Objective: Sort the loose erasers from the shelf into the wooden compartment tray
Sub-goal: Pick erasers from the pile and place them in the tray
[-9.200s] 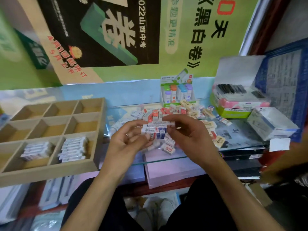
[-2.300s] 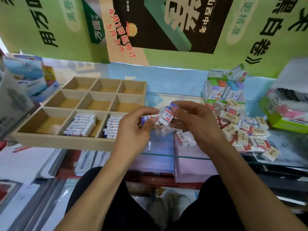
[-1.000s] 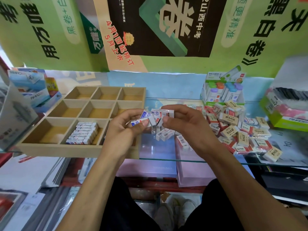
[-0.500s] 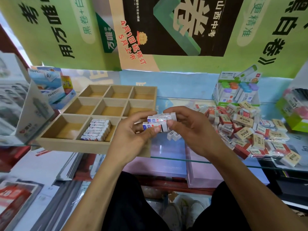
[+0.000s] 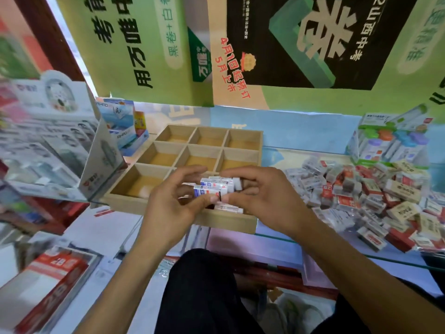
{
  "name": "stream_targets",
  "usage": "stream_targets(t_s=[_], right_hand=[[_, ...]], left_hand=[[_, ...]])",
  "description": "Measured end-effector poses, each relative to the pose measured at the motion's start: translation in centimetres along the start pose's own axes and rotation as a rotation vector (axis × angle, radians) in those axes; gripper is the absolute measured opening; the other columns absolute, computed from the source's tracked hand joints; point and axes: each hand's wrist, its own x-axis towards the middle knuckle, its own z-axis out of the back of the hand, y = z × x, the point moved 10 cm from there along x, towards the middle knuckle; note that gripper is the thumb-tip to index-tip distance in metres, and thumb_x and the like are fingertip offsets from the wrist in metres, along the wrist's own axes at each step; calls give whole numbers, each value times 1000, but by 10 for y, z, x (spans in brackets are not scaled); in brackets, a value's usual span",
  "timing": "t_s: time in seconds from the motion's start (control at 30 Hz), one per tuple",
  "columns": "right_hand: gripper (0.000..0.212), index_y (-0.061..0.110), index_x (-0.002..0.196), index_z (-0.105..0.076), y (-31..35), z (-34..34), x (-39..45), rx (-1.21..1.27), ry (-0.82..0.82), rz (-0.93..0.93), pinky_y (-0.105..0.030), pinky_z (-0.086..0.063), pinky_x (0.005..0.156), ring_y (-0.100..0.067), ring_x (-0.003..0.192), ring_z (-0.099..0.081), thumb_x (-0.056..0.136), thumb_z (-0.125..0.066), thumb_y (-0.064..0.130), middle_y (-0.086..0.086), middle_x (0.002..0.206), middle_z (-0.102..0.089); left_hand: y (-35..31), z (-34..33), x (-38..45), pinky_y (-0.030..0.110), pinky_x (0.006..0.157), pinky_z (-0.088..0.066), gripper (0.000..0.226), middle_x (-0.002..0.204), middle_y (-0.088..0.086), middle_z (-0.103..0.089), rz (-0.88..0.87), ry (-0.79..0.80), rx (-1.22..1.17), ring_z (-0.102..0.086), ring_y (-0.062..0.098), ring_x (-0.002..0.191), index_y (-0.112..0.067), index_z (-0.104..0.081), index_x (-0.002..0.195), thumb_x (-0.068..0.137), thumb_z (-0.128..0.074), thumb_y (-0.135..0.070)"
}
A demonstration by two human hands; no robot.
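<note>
You see white erasers [image 5: 214,189] with blue-and-red sleeves, a pale tan wooden tray [image 5: 168,138], and a green poster [image 5: 134,44].

A green poster [image 5: 134,44] with dark characters hangs on the far wall, and a black poster [image 5: 325,39] with a green block shape overlaps it to the right. At far right stands a display box of correction tapes [image 5: 390,143] with coloured caps. At left, a white cardboard display stand [image 5: 55,141] leans, blurred. A red-and-white box [image 5: 50,288] lies near left, below the glass.

Head view, steeply down, close.
</note>
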Motion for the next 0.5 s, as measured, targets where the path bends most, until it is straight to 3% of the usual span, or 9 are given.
stream_targets(t_s=[0.13, 0.23, 0.33, 0.43, 0.5], right_hand=[[35, 20, 108, -73, -4, -25, 14, 49, 51, -56, -25, -55, 86, -4, 89, -69, 76, -79, 7, 6, 103, -73], [30, 23, 106, -73, -6, -26, 21, -16, 10, -67, -14, -52, 74, 4, 75, -66, 80, -76, 8, 9, 95, -72], [28, 23, 106, -73, -15, -18, 27, -76, -70, -118, -10, -50, 67, 2, 71, -65, 81, -76, 12, 14, 83, -69], [27, 22, 105, -73, -22, -16, 32, -73, -104, -145, -13, -51, 69, -4, 74, -67, 81, -76, 12, 8, 87, -72], [27, 23, 105, -74, -25, -17, 34, -66, -105, -151, -15, -53, 70, -4, 74, -68, 80, -76, 13, 6, 90, -73]], left_hand=[[9, 30, 4, 22, 71, -55, 52, 91, -10, -67, 24, 0, 52, -69, 10, 79, -42, -61, 104, 67, -85, -15], [14, 45, 11, 15, 74, -51, 29, 91, -17, -71, 18, 55, 179, -68, 1, 85, -34, -69, 89, 71, -82, -16], [19, 57, 24, 15, 82, -47, 24, 91, -27, -69, -10, 107, 348, -64, -3, 90, -37, -70, 78, 74, -81, -16], [21, 54, 33, 5, 80, -37, 22, 89, -26, -69, -42, 226, 526, -59, -8, 92, -41, -69, 76, 75, -81, -22], [24, 50, 37, 6, 79, -38, 18, 90, -22, -69, -61, 292, 606, -59, -5, 90, -39, -71, 78, 76, -81, -24]])
